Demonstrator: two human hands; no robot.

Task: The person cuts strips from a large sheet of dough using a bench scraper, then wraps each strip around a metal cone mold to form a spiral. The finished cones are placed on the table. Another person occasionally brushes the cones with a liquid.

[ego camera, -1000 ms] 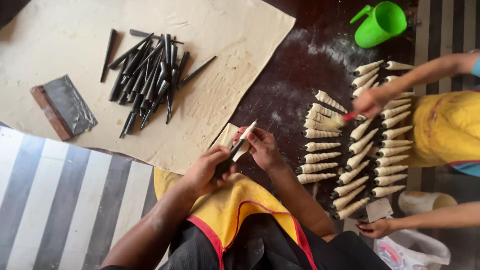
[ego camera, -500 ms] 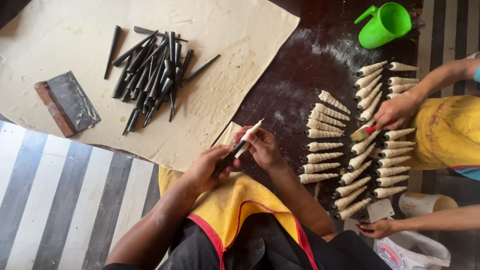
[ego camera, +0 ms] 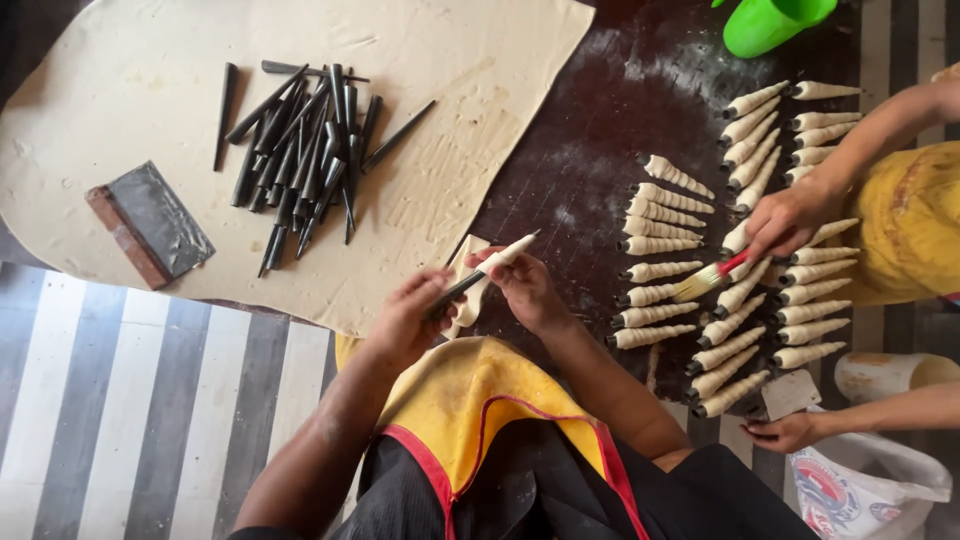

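Containers: green plastic cup [ego camera: 772, 22] at top edge, contents not visible; pale tub [ego camera: 890, 375] lower right, inside unclear; white sack [ego camera: 868, 490] below it, open top, contents can't tell.
Work surface: dark board [ego camera: 600, 130], dusted w/ flour.
Dough sheet [ego camera: 450, 110]: rolled flat, covers upper left; strips cut out of its lower right part.
On sheet: heap of black metal cones [ego camera: 300, 160], bare; scraper [ego camera: 148, 222] w/ wooden grip nearby.
Finished rows: dough-wrapped cones [ego camera: 665, 245] lying side by side on board, right of centre.
Co-worker: hand [ego camera: 790, 220] holds red-handled brush [ego camera: 710, 278] over the rows; other hand [ego camera: 785, 432] rests low by a small card.
Item in hand: wrapped cone [ego camera: 490, 268], dark end left, dough-covered tip up-right, held above board edge near apron.
L hand [ego camera: 410, 318]: pinches dark end.
R hand [ego camera: 525, 285]: fingers closed round doughy part.
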